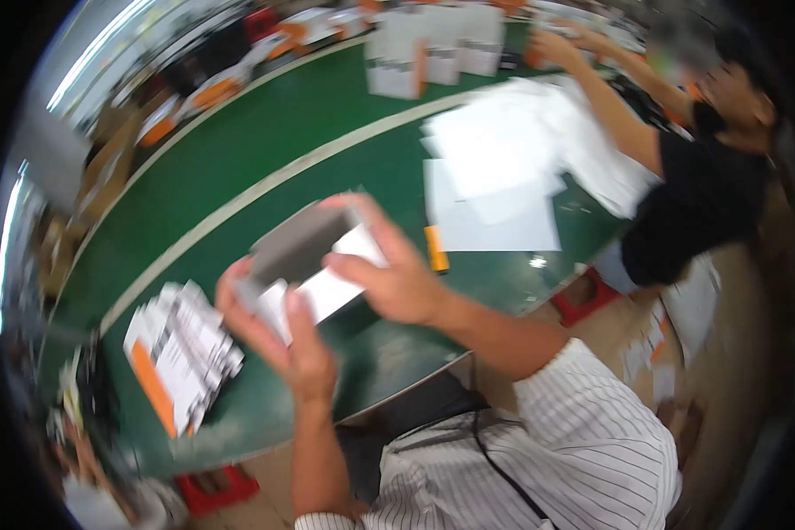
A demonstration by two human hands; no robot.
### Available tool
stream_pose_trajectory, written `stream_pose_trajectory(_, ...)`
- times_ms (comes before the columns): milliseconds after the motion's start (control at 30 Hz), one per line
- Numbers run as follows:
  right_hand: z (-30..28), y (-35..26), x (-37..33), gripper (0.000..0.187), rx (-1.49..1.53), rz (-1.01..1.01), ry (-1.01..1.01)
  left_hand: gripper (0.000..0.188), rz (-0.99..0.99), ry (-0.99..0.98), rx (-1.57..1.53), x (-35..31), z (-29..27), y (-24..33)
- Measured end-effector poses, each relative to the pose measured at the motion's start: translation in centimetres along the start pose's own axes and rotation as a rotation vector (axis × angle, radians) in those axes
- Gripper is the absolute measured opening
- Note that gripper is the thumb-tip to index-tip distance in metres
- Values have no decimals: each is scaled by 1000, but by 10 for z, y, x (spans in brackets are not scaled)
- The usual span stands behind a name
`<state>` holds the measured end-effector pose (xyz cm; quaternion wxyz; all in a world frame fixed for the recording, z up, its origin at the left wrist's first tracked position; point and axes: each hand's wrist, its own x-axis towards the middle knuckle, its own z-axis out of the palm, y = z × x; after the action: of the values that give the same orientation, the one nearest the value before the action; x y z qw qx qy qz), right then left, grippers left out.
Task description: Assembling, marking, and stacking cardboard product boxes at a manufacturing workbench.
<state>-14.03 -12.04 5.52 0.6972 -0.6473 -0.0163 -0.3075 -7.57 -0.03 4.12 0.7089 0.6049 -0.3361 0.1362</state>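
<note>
Between my two hands, above the green table (362,389), is a small white cardboard box (334,296) with a grey inside, its open side facing up. My left hand (287,340) grips its left end, thumb on the near wall and fingers round the outer side. At the other end my right hand (393,278) holds on, its thumb pressed over the near wall and its fingers behind. The inside of the box looks bare, though part of it is hidden. Left of my left hand lies a stack of flat white-and-orange cartons (181,353).
White paper sheets (495,212) lie spread right of centre, beside a small orange piece (436,248). Several upright white-and-orange boxes (397,62) stand at the back. A co-worker in black (707,194) works at the right. Red stools (585,298) show below the table's edge.
</note>
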Motion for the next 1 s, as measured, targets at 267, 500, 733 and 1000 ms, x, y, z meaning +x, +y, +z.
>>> stream_pose_trajectory(267,-32,-4,6,39,701,306,-287,28,254,-198,208,-1,-17,-12)
stream_pose_trajectory(500,-26,1,7,32,474,147,-194,31,-273,-68,-383,8,18,44)
stream_pose_trajectory(733,-39,13,7,35,210,-202,-595,22,-317,-440,-276,17,-24,29)
stream_pose_trajectory(1000,-41,11,-1,43,89,32,-434,29,-256,-557,204,17,-8,41)
